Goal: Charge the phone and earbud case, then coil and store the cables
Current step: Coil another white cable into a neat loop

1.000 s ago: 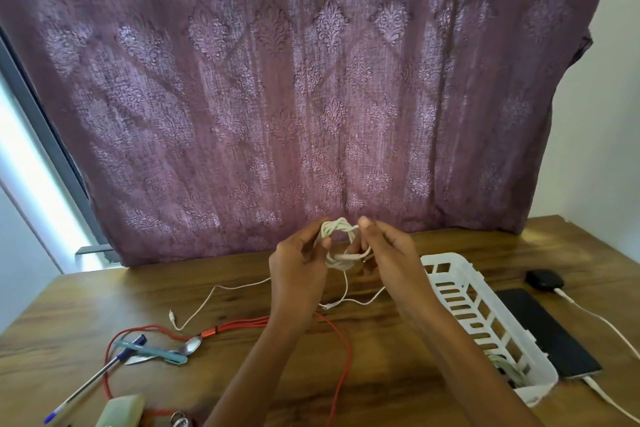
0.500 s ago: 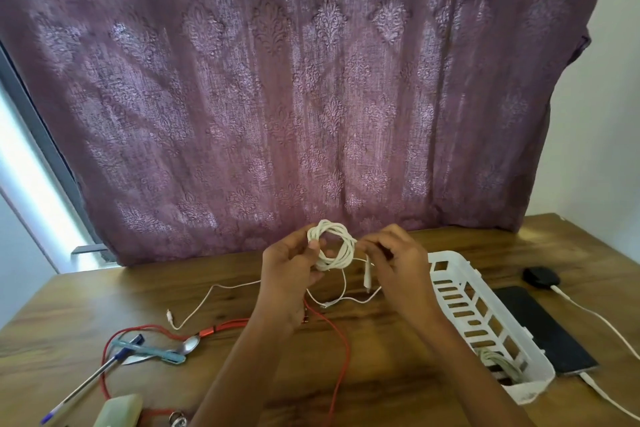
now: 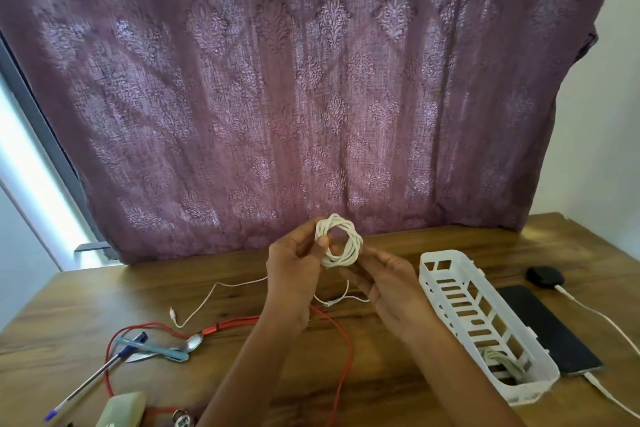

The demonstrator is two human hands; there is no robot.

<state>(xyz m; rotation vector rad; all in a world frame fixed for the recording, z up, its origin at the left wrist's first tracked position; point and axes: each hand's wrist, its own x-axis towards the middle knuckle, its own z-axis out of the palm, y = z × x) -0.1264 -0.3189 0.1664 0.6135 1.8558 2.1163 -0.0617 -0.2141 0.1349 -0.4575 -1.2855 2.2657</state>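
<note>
A white cable wound into a small ring, the coiled cable (image 3: pixel 341 241), is held up above the table between both hands. My left hand (image 3: pixel 294 270) pinches its left side with thumb and fingers. My right hand (image 3: pixel 391 284) supports its right and lower side. A white slotted basket (image 3: pixel 446 274) stands to the right with another coiled white cable (image 3: pixel 502 362) at its near end. Right of the basket lies a black phone (image 3: pixel 550 329) with a white cable plugged in. A black earbud case (image 3: pixel 543 277) with a white cable sits behind the phone.
A thin white cable (image 3: pixel 207 298) and a red cable (image 3: pixel 341 350) lie loose on the wooden table (image 3: pixel 86 308). Pens (image 3: pixel 97 374), a spoon (image 3: pixel 188 345) and a pale case (image 3: pixel 121 409) lie at the front left. A purple curtain (image 3: pixel 294 80) hangs behind.
The loose end has been wrapped into the ring, which is now tidy and turned to face me. Both hands shifted slightly right and the right hand dropped lower under the coil.
</note>
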